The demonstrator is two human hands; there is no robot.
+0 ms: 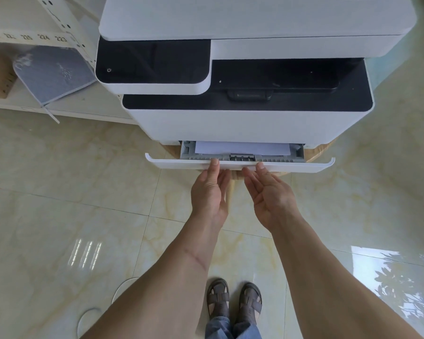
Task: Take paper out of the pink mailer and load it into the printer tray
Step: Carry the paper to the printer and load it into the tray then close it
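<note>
A white printer with a black control panel fills the 12 o'clock part of the view, and its tray sits partly slid out of the base at the centre. Inside the tray, a stack of white paper lies flat between grey plastic guides, its far part hidden under the printer body. The left hand reaches up from 6 o'clock with the fingers straight and loosely spread, the thumb tip resting on the top edge of the tray's white front lip and the other fingers under or against that lip; it grips nothing. The right hand is just beside it toward 3 o'clock, palm turned inward and fingers apart, with one fingertip touching the same front edge and nothing held in it. The two hands are near each other but not touching. The pink mailer cannot be seen anywhere in view. Below, at 6 o'clock, a pair of brown sandals stands on the glossy cream tiled floor. At 10 o'clock, a pale shelf carries a strip of printed numbers, with a grey pad leaning beneath it.
</note>
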